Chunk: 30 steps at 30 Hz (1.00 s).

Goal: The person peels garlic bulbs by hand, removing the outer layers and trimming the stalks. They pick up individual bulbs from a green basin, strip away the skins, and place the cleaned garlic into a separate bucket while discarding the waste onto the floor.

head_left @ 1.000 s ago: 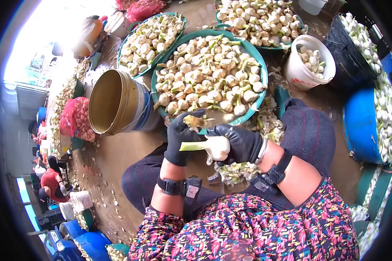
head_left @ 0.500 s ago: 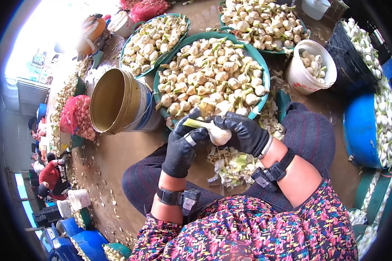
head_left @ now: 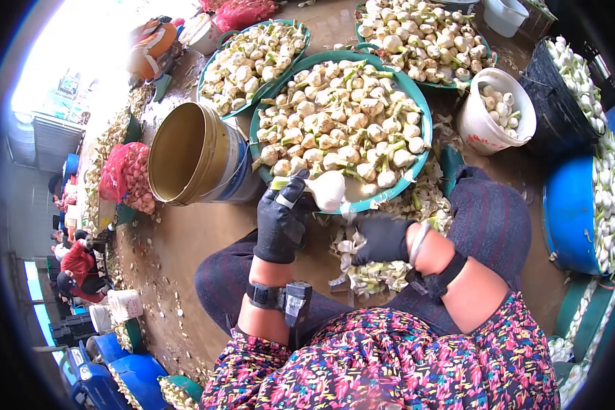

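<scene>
My left hand (head_left: 280, 224), in a black glove, is closed around the green stem of a white garlic bulb (head_left: 329, 190). The bulb points right, at the near edge of a green tub (head_left: 427, 133) heaped with unpeeled garlic (head_left: 335, 119). Lower and to the right, my gloved right hand (head_left: 384, 240) hovers close over a pile of garlic skins (head_left: 379, 277) between my legs. Motion smears its fingers, so I cannot tell whether anything is in them.
A large bucket (head_left: 176, 154) lies tilted left of the tub. To the right stand a white bucket (head_left: 473, 123) holding some bulbs, a black tub (head_left: 536, 89) and a blue barrel (head_left: 570, 212). More garlic tubs (head_left: 280, 85) are behind. People (head_left: 82, 270) sit far left.
My right hand has left the bulb and dropped down toward the skins. The left hand keeps the stem, and the bulb now shows whiter and sits slightly higher.
</scene>
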Available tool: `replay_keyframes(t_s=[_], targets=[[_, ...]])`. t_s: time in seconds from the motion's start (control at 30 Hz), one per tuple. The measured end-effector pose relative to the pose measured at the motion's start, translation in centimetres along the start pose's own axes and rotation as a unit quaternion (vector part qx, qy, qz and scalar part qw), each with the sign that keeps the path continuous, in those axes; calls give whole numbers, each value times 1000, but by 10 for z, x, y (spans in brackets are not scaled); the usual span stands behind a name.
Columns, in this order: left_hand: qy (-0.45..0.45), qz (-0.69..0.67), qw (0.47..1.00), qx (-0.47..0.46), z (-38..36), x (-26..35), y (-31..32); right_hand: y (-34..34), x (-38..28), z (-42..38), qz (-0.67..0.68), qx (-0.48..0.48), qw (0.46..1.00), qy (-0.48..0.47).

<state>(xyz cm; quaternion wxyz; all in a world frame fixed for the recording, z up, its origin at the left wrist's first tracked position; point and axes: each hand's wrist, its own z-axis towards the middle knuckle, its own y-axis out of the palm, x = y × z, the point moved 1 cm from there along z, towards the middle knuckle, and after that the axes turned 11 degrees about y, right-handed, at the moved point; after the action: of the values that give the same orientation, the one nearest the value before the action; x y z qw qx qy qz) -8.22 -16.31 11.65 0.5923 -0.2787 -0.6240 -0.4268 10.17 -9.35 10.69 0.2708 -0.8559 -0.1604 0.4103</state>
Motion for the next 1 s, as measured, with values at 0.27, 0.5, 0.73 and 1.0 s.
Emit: replay_keyframes(t_s=[0.27,0.5,0.73,1.0], targets=[[-130,-205,970,22,-9,4,19,-28,-4,-2,493,137,855,-86],[121,70,986,-88,-5,3,-4,-21,-3,-2,468,1,877,-107],[-50,11,997,-53,1,59,2,-23,-11,-2,555,-40,830,-49],[-87,-112,987,-77,-26,47,28,-23,-6,8,605,149,750,-220]])
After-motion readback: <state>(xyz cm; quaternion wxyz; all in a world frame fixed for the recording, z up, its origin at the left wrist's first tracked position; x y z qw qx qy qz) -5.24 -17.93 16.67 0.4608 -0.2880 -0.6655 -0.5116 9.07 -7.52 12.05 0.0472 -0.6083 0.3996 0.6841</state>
